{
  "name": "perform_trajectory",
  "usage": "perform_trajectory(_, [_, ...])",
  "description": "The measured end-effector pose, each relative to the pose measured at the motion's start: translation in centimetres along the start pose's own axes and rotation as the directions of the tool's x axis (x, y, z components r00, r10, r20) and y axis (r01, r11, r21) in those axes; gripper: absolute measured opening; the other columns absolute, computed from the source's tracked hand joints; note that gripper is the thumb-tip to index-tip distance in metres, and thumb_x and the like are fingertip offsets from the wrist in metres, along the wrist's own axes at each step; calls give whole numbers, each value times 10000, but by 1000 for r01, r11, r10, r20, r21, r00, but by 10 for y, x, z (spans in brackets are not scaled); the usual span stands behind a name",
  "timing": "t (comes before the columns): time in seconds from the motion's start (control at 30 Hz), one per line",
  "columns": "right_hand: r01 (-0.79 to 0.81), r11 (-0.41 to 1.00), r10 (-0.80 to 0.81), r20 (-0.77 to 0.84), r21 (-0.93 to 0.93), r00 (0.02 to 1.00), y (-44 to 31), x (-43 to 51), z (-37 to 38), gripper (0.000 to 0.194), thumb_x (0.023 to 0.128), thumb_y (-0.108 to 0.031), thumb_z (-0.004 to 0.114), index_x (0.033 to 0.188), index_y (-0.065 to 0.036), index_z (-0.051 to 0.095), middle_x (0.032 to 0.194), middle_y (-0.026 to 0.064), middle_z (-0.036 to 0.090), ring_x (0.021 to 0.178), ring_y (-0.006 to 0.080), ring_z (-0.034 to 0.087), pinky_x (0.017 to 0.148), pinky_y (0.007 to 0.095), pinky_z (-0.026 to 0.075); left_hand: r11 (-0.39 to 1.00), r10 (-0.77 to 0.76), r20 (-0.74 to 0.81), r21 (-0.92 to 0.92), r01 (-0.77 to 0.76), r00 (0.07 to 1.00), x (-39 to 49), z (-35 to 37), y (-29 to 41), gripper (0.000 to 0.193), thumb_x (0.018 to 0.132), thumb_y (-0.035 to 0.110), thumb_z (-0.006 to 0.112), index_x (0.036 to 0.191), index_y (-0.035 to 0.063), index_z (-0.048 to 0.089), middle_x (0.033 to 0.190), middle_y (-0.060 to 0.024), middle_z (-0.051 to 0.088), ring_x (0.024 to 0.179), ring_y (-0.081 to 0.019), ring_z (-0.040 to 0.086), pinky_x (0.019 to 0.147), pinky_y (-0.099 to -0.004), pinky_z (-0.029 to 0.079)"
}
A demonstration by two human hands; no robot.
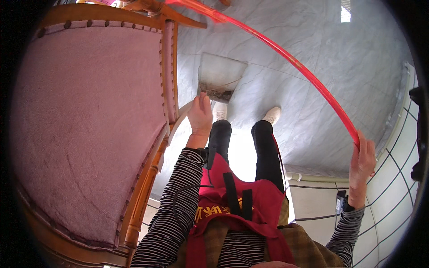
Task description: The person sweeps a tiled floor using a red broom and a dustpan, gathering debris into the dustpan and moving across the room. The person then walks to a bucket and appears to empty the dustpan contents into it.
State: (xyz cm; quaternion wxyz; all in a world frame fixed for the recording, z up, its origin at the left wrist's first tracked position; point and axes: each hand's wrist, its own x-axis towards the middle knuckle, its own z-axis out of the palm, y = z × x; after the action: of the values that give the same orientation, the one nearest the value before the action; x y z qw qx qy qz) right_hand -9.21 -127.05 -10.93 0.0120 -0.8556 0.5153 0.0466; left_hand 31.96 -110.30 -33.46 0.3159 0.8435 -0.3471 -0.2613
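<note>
My right hand [362,160], at the right, is closed round the near end of a long red pole [315,80]. The pole runs up and left over the floor, and its far end leaves the view at the top. My left hand [200,117] is raised near the middle, thumb and fingers pinched at the near edge of what looks like a grey see-through dustpan [223,68]. Dark dirt and thin strands lie along the dustpan's near side. The exact part in the left fingertips is mostly hidden by them.
A large pink upholstered chair [90,127] with a studded wooden frame stands close at the left. More wooden furniture legs [187,20] show at the top. Grey marbled floor tiles [301,134] lie ahead. A white tiled wall [392,201] with a pale pipe [295,177] bounds the right.
</note>
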Motion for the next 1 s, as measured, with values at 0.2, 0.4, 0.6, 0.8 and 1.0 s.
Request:
perform_trajectory(0.2, [-87, 994, 87, 1, 59, 996, -8, 17, 104, 344, 855, -104, 681, 1191, -146, 619, 835, 81, 519, 799, 268, 573, 687, 386, 480, 999, -45, 19, -2, 45, 999, -1, 0, 4, 285, 976, 229, 540, 1069, -30, 616, 954, -210, 687, 877, -365, 669, 742, -387, 525])
perform_trajectory(0.4, [-69, 991, 76, -53, 116, 996, -41, 56, 203, 321, 886, -189, 662, 1187, -152, 555, 876, 89, 559, 822, 294, 620, 698, 410, 527, 999, -50, 9, 1, 50, 999, 1, 3, 5, 299, 982, 235, 540, 1038, -51, 602, 945, -209, 683, 879, -341, 669, 755, -366, 519])
perform_trajectory(0.6, [2, 999, -21, 447, 43, 895, -58, 55, 235, 208, 963, -257, 533, 1037, -70, 478, 780, 148, 653, 671, 386, 665, 593, 497, 533, 999, -45, -13, -13, 45, 999, -1, 3, 5, 304, 983, 238, 539, 987, -61, 596, 943, -217, 685, 869, -343, 673, 740, -374, 519])
perform_trajectory(0.8, [-193, 967, 65, 578, 163, 813, -20, -43, 205, 158, 943, -166, 522, 1032, -43, 477, 788, 227, 662, 703, 461, 637, 603, 548, 500, 997, -11, -22, 77, 13, 1000, 2, 2, 4, 279, 973, 235, 547, 964, -37, 605, 858, -225, 677, 795, -390, 665, 668, -416, 514])
perform_trajectory(1.0, [-353, 905, 85, 712, 237, 697, 10, -185, 130, 187, 904, -159, 586, 1005, -45, 476, 713, 235, 616, 675, 455, 613, 581, 542, 465, 997, 6, -71, 71, -1, 997, 2, 3, 7, 290, 971, 258, 558, 930, -24, 612, 764, -207, 655, 711, -377, 657, 603, -404, 499])
